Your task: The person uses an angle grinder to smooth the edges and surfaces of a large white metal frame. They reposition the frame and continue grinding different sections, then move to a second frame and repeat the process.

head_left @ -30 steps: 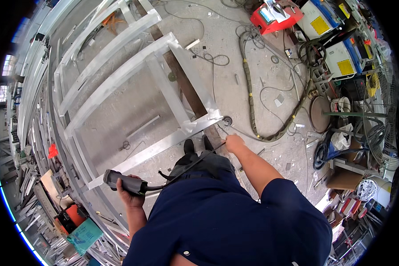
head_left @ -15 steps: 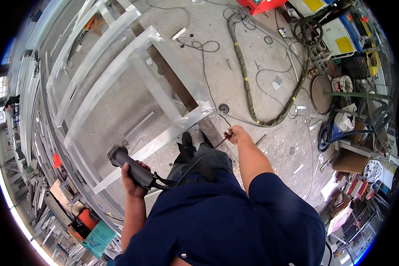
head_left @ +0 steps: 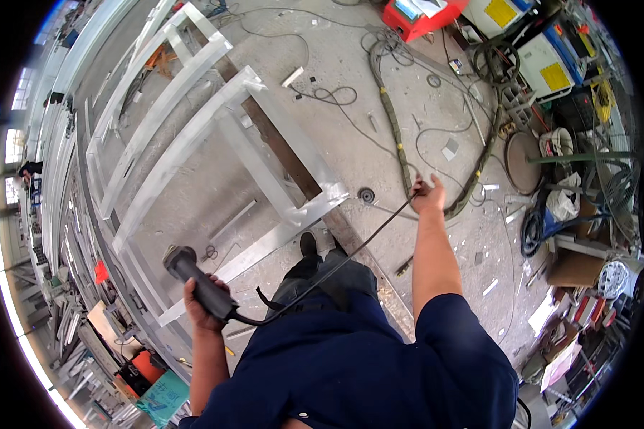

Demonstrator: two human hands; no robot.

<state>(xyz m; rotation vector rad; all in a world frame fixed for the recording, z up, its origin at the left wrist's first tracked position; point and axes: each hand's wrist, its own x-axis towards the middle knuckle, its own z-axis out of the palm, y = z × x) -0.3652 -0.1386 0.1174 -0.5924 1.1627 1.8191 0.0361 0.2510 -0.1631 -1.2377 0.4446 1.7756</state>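
Note:
My left hand (head_left: 202, 314) is wrapped around the dark body of an angle grinder (head_left: 209, 294), its metal head tilted up and to the left. From the grinder's rear end a black power cord (head_left: 365, 244) runs across my waist, then out to the right in a nearly straight line. My right hand (head_left: 428, 196) is closed on that cord, arm stretched forward over the floor. A silver metal frame (head_left: 300, 217) of welded bars lies on the floor in front of me, to the left of my right hand.
A thick wrapped hose (head_left: 390, 118) loops over the floor beyond my right hand. A small dark disc (head_left: 366, 194) lies by the frame's corner. Scraps and thin cables are scattered about. A red machine (head_left: 411, 20), a white bucket (head_left: 555, 143) and a cardboard box (head_left: 574, 269) stand at the right.
My right hand has moved right and slightly farther out, drawing the cord straighter and longer. The grinder in my left hand has shifted a little left and nearer to me.

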